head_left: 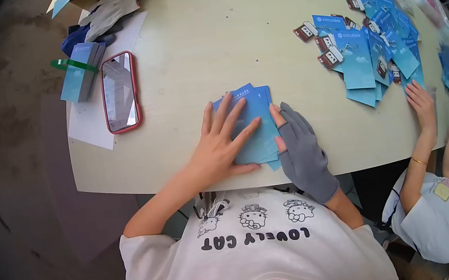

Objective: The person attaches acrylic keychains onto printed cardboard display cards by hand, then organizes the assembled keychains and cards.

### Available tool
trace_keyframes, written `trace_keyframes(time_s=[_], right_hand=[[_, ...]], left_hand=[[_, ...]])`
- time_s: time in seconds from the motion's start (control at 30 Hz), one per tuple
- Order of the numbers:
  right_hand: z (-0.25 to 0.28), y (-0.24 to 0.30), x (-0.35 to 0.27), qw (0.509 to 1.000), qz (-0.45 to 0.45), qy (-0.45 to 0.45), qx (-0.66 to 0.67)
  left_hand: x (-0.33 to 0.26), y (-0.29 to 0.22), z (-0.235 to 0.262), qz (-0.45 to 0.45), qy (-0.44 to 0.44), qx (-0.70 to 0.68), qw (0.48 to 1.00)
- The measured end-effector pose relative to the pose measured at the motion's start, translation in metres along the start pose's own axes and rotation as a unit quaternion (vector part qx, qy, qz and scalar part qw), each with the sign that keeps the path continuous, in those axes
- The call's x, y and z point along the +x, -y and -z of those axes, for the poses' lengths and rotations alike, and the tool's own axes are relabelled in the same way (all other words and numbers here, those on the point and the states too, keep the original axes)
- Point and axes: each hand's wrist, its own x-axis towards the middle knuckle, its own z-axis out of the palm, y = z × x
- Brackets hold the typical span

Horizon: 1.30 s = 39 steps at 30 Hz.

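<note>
Bare left hand splayed over blue cards, gloved right hand at their three o'clock.
Left fingers lie open, pinching nothing; right fingers extend against the edge. Cards sit near the table's six-o'clock rim; uneven sideways pressure could skew them.

Place: apparently a small workshop for handwork
Furniture: broad, pale, wood-look table, with a co-worker in a white shirt at its right side
Goods in quantity: rectangular stack of blue paper cards, heap of blue cards with brown-and-white charms, bundle of blue cards bound by a green strap
Handwear: crumpled pale-grey fabric glove
Underfoot: bare, blotchy grey-brown floor
</note>
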Motion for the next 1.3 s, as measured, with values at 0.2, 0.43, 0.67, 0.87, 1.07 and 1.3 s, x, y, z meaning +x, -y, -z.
trace_keyframes(time_s=[0.2, 0.43, 0.67, 0.87, 1.07, 1.3], right_hand=[[0.004, 0.006, 0.014, 0.997, -0.028, -0.022, 0.069], [0.041, -0.083, 0.094, 0.958, 0.092, -0.093, -0.255], [0.06, -0.18, 0.112, 0.946, 0.092, -0.119, -0.288], [0.098, -0.233, 0.11, 0.917, 0.032, -0.144, -0.371], [0.112, -0.232, 0.133, 0.898, -0.007, -0.079, -0.433], [0.139, -0.232, 0.217, 0.954, 0.047, 0.01, -0.296]], left_hand=[[-0.008, 0.004, 0.007, -0.032, 0.007, 0.038, 0.999], [0.001, -0.004, 0.027, -0.061, -0.001, -0.009, 0.998], [0.083, 0.037, 0.087, -0.009, -0.177, -0.144, 0.974], [0.23, 0.152, 0.09, 0.005, -0.19, -0.054, 0.98], [0.341, 0.21, 0.038, -0.074, -0.173, 0.275, 0.943], [0.336, 0.27, 0.095, -0.014, -0.089, 0.356, 0.93]])
